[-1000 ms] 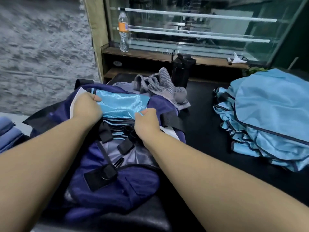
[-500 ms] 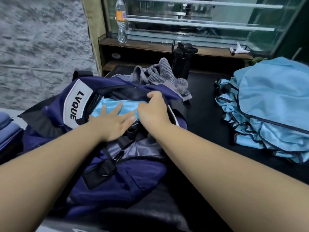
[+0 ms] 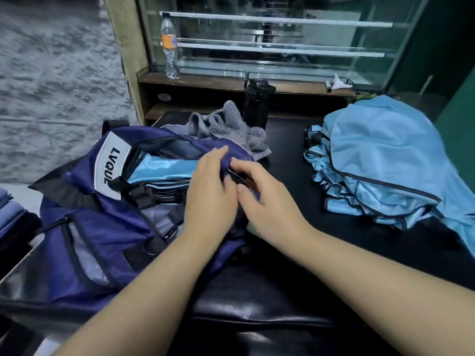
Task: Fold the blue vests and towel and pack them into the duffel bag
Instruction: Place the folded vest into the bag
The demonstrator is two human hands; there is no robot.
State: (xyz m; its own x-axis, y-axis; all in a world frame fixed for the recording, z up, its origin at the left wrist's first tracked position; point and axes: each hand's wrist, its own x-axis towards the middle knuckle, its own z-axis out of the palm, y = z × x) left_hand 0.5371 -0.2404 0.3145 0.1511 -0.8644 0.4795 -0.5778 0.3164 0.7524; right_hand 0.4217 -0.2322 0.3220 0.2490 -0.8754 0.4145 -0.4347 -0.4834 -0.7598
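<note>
A navy duffel bag with a white label lies open on the left of the black table. Folded light-blue vests are stacked inside its opening. My left hand lies on the bag's right end, fingers stretched over the navy fabric at the rim. Right beside it, my right hand pinches the bag's black zipper edge between forefinger and thumb. A crumpled grey towel lies just behind the bag. A loose pile of blue vests sits on the right of the table.
A black bottle stands behind the towel. A clear water bottle is on the wooden ledge before a glass case. Folded blue cloth lies at the far left. The black table shows between bag and pile.
My left hand left the folded vest in the bag and slid right onto the bag's rim. My right hand drew back from the opening to the zipper edge.
</note>
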